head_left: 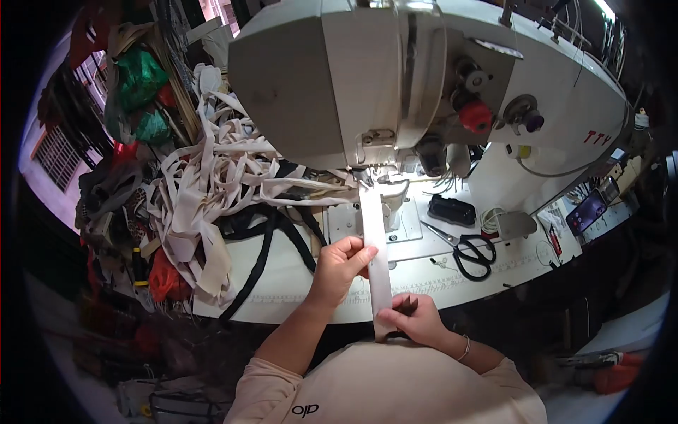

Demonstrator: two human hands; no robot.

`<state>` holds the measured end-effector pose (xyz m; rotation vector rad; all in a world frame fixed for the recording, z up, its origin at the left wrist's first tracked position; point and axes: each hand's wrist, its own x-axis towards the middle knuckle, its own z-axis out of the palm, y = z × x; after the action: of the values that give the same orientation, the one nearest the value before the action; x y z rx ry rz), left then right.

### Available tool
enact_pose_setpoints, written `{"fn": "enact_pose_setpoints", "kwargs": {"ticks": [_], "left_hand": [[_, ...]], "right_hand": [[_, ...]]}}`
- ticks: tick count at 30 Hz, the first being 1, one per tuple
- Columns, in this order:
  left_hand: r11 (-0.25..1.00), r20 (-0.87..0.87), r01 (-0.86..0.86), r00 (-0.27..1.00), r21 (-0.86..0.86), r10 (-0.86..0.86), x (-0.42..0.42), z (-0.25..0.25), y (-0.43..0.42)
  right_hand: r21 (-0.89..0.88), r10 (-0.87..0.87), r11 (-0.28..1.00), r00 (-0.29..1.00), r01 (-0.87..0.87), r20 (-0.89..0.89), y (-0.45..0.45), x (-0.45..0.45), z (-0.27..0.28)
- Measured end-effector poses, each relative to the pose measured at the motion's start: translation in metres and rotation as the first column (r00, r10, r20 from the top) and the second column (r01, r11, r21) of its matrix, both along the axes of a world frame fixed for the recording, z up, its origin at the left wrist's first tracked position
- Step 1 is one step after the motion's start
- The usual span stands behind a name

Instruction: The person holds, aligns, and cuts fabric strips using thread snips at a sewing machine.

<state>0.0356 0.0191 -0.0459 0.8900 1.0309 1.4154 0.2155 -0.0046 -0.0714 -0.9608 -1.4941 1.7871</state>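
A white fabric strip (378, 275) runs from under the needle area of a sewing machine (282, 78) down towards my body. My left hand (341, 270) pinches the strip about midway, thumb on top. Nearer to me, my right hand (415, 319) grips the strip's lower end with the thumb over it. Something dark brown and pointed shows at the right hand's fingers, its kind unclear. The strip's far end is hidden beneath the machine head.
Tangled white strips (205, 191) and black strips (265, 261) heap on the left. Black-handled scissors (474, 256) lie right of the strip, near a black case (452, 210). A phone (587, 210) stands at the table's right edge. A printed ruler (296, 297) follows the front edge.
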Motion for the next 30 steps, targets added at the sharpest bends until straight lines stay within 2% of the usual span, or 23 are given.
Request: {"fn": "enact_pose_setpoints", "kwargs": {"ticks": [11, 13, 15, 16, 17, 18, 20, 21, 22, 23, 24, 25, 26, 27, 28, 29, 30], "left_hand": [[0.999, 0.08, 0.034, 0.996, 0.004, -0.034, -0.006, 0.019, 0.024], [0.999, 0.102, 0.052, 0.993, 0.004, -0.052, -0.013, 0.016, 0.025], [0.997, 0.167, -0.052, 0.984, -0.065, 0.062, -0.02, 0.014, 0.022], [0.996, 0.146, -0.063, 0.987, -0.067, 0.073, -0.025, 0.012, 0.019], [0.996, 0.128, -0.06, 0.989, -0.07, 0.068, -0.026, 0.009, 0.018], [0.998, 0.137, 0.003, 0.991, -0.07, 0.007, -0.021, 0.009, 0.02], [0.999, 0.069, -0.043, 0.997, -0.013, 0.043, -0.009, 0.01, 0.018], [0.975, -0.109, -0.18, 0.975, 0.13, 0.195, 0.001, 0.012, 0.016], [0.907, -0.257, -0.297, 0.891, 0.298, 0.375, 0.007, 0.016, 0.012], [0.832, -0.187, -0.345, 0.869, 0.434, 0.458, 0.005, 0.023, 0.005], [0.742, -0.166, -0.208, 0.903, 0.637, 0.396, 0.0, 0.044, 0.002], [0.6, -0.167, -0.07, 0.929, 0.797, 0.33, -0.006, 0.074, 0.001], [0.559, -0.207, 0.146, 0.977, 0.817, 0.048, -0.011, 0.109, 0.0], [0.456, -0.25, 0.335, 0.939, 0.825, -0.237, -0.014, 0.145, -0.003], [0.492, -0.051, 0.286, 0.899, 0.822, -0.436, -0.009, 0.172, -0.011], [0.503, -0.035, 0.273, 0.901, 0.82, -0.432, -0.019, 0.154, -0.012], [0.516, -0.014, 0.26, 0.901, 0.816, -0.433, -0.019, 0.158, -0.013]], "right_hand": [[0.022, -0.034, 0.999, 0.997, 0.036, -0.072, 0.011, -0.005, 0.015], [0.022, 0.004, 1.0, 0.999, -0.003, -0.038, 0.011, -0.01, 0.012], [0.024, 0.022, 0.999, 1.0, -0.022, -0.004, 0.011, -0.014, 0.008], [0.008, 0.055, 0.998, 0.998, -0.055, 0.011, 0.012, -0.016, 0.008], [-0.011, 0.072, 0.997, 0.997, -0.072, 0.028, 0.013, -0.016, 0.008], [-0.011, 0.01, 1.0, 0.999, -0.01, 0.036, 0.015, -0.015, 0.007], [-0.015, 0.044, 0.999, 0.999, -0.044, -0.007, 0.015, -0.009, 0.003], [-0.019, 0.019, 1.0, 1.0, -0.019, -0.004, 0.015, -0.003, 0.002], [-0.021, -0.007, 1.0, 1.0, 0.007, -0.008, 0.016, 0.001, 0.002], [-0.021, -0.015, 1.0, 1.0, 0.015, -0.014, 0.018, 0.003, 0.001], [-0.022, -0.012, 1.0, 1.0, 0.011, -0.021, 0.02, 0.002, 0.001], [-0.029, -0.005, 1.0, 1.0, 0.004, -0.025, 0.021, -0.003, 0.0], [-0.039, 0.021, 0.999, 1.0, -0.022, -0.019, 0.021, -0.008, 0.0], [-0.032, 0.045, 0.998, 0.999, -0.046, -0.023, 0.022, -0.012, 0.002], [-0.025, 0.06, 0.998, 0.998, -0.061, -0.026, 0.022, -0.015, 0.004], [-0.016, 0.065, 0.998, 0.997, -0.066, -0.03, 0.022, -0.017, 0.006], [-0.013, 0.054, 0.998, 0.998, -0.054, -0.026, 0.017, -0.016, 0.004]]}}
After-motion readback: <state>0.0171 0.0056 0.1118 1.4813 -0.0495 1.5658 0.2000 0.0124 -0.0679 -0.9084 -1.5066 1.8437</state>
